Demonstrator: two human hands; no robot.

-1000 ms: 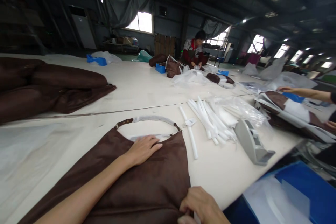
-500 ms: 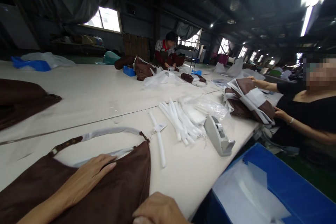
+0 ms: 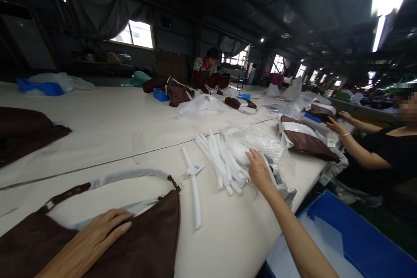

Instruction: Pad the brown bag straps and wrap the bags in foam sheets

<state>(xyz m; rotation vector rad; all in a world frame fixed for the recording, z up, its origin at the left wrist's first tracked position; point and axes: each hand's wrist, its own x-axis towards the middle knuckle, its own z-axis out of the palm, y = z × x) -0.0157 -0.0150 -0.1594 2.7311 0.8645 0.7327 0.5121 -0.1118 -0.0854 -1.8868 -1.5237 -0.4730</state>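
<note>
My left hand (image 3: pixel 103 226) lies flat on a dark brown handbag (image 3: pixel 143 236), its fingers stretched toward the bag's upper edge. The bag's strap (image 3: pixel 127 176), wrapped in pale material, arches over the table. My right hand (image 3: pixel 259 168) reaches out with bent fingers a little apart, holding nothing that I can see. It is beside a grey tape dispenser (image 3: pixel 286 194), which my wrist partly covers. Left of that hand lies a bundle of white foam rods (image 3: pixel 221 163). A single foam rod (image 3: pixel 196 202) with a paper tag (image 3: pixel 195 168) on it lies nearer the handbag.
Clear plastic bags (image 3: pixel 262 139) lie past the dispenser. On the right, a co-worker (image 3: pixel 371 147) handles a brown bag (image 3: pixel 319 110) beside another wrapped bag (image 3: pixel 304 139). A blue bin (image 3: pixel 368 230) with white sheets stands below the table edge. Another person works at the far side.
My right hand has moved from the near edge forward and right to the tape dispenser. My left hand stays on the handbag. The co-worker's hands have left the nearer wrapped bag for one farther back.
</note>
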